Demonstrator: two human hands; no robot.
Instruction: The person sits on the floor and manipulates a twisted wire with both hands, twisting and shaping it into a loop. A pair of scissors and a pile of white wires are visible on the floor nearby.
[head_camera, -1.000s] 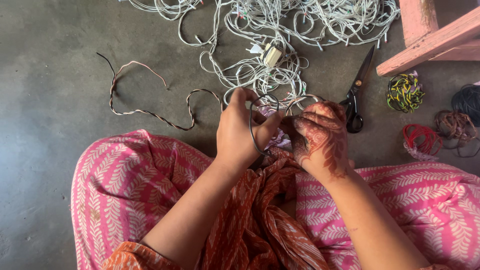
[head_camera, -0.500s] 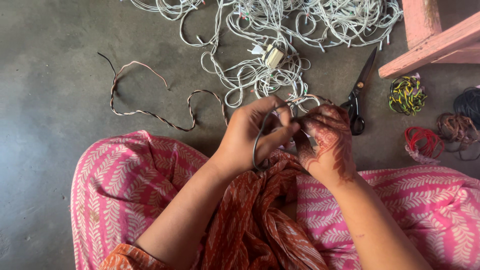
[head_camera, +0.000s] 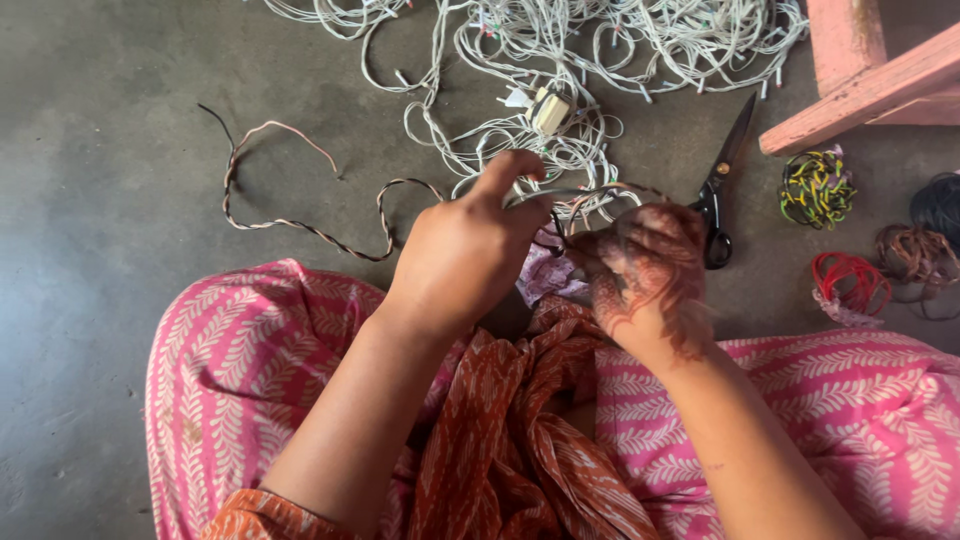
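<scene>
My left hand (head_camera: 465, 250) and my right hand (head_camera: 645, 270) meet just above my lap, both closed on a thin dark wire (head_camera: 560, 196) that loops between them. The right hand is blurred and carries a dark red pattern on its back. A twisted brown-and-white wire (head_camera: 300, 226) trails across the floor to the left of my left hand. A heap of white string-light cable (head_camera: 560, 60) with a small white plug box (head_camera: 549, 110) lies just beyond the hands.
Black scissors (head_camera: 722, 190) lie on the grey floor right of my hands. Small wire coils sit further right: yellow-green (head_camera: 818, 188), red (head_camera: 848, 282), brown (head_camera: 910, 255), black (head_camera: 938, 205). A pink wooden frame (head_camera: 865, 70) stands top right.
My left hand has rolled over and moved left and up, its back now facing me. The dark wire loop that hung open before is drawn tighter between the hands. The right hand shifted slightly.
</scene>
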